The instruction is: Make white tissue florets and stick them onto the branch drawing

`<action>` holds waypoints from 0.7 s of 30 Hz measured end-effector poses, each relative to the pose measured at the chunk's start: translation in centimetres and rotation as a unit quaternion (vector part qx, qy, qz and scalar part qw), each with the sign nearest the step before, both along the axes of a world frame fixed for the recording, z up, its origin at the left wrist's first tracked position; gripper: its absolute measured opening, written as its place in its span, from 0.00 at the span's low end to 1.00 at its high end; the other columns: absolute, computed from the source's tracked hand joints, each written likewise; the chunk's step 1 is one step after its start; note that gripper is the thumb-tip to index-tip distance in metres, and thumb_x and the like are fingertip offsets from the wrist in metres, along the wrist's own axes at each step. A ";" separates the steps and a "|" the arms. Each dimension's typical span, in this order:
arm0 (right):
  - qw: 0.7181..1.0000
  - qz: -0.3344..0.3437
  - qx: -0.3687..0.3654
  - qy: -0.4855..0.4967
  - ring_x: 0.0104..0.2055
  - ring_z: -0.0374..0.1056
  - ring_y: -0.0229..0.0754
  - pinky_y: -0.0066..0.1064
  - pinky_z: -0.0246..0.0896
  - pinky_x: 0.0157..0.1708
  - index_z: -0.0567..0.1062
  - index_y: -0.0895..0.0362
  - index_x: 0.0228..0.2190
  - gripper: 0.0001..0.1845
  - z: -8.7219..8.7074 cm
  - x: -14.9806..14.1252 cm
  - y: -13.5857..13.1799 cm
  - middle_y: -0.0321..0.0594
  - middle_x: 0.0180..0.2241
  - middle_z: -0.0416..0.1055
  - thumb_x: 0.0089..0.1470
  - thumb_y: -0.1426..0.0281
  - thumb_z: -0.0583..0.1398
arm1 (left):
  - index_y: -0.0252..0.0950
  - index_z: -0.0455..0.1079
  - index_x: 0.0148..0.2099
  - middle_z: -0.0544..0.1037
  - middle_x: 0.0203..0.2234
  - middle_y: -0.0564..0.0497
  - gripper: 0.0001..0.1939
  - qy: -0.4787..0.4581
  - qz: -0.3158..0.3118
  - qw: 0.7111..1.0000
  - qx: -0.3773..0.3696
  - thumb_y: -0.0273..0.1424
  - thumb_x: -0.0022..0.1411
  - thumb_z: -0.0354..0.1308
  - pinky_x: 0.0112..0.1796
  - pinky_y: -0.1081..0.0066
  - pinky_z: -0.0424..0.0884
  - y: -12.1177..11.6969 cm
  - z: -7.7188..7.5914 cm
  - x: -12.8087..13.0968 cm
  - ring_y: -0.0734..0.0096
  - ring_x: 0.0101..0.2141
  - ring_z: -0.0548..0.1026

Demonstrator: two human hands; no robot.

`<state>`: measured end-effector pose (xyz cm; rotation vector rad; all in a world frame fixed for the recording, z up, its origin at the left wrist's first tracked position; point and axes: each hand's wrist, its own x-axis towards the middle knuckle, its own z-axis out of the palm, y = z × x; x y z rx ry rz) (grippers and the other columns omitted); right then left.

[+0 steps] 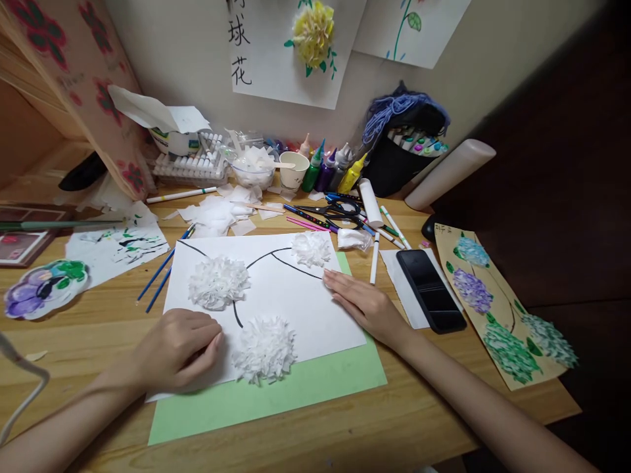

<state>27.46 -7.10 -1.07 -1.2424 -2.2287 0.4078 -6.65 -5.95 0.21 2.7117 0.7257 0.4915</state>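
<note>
My left hand [180, 348] rests in a loose fist on the lower left of a white sheet of paper [310, 315], with nothing showing in it. My right hand [365, 302] lies flat, fingers stretched out, on the sheet's right edge. On the paper are three ruffled white paper flowers: one at the left [219, 282], one near the bottom [266, 349] and a smaller one at the top right [310, 249]. Black curved lines [261, 258] run between them like stems. Beneath the sheet, a light green sheet [276, 394] sticks out at the bottom and right.
Torn white paper pieces [214, 213], black scissors [335, 210], a paper cup [294, 172] and paint bottles [325, 169] sit behind. Brushes [160, 272] and a paint palette [44, 289] are left. A phone [430, 289] and a coloured flower picture [493, 309] lie right.
</note>
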 end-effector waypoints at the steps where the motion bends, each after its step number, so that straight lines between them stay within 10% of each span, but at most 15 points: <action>1: 0.999 0.018 0.012 -0.028 0.57 0.61 0.43 0.42 0.59 0.56 0.64 0.53 0.54 0.22 -0.1 0.3 -0.3 0.41 0.54 0.66 0.58 0.74 0.53 | 0.37 0.57 0.21 0.63 0.14 0.55 0.13 0.016 0.001 1.000 -0.007 0.23 0.58 0.45 0.24 0.70 0.53 0.0 -0.1 0.1 0.75 0.18 0.58; 9: 0.984 0.073 -0.028 -0.161 0.64 0.45 0.44 0.45 0.49 0.61 0.47 0.54 0.61 0.30 0.1 1.5 -1.8 0.42 0.62 0.49 0.60 0.70 0.49 | 0.35 0.60 0.22 0.65 0.16 0.55 0.15 0.110 0.008 0.994 -0.010 0.26 0.62 0.44 0.25 0.72 0.53 0.1 -0.1 0.8 0.77 0.19 0.60; 15: 0.991 0.064 -0.080 -0.086 0.66 0.38 0.43 0.44 0.44 0.62 0.39 0.52 0.62 0.29 0.2 2.2 -1.7 0.40 0.65 0.35 0.62 0.66 0.43 | 0.35 0.60 0.22 0.65 0.16 0.55 0.16 0.134 0.011 0.991 0.004 0.27 0.62 0.43 0.25 0.71 0.53 0.1 -0.2 0.8 0.77 0.19 0.60; 21: 0.975 0.093 -0.073 -0.189 0.66 0.38 0.45 0.49 0.38 0.62 0.40 0.53 0.62 0.31 0.4 1.5 -1.6 0.41 0.64 0.42 0.61 0.63 0.46 | 0.35 0.60 0.23 0.66 0.16 0.54 0.16 0.137 0.019 0.990 0.011 0.28 0.63 0.43 0.26 0.71 0.53 0.1 -0.4 0.8 0.77 0.19 0.61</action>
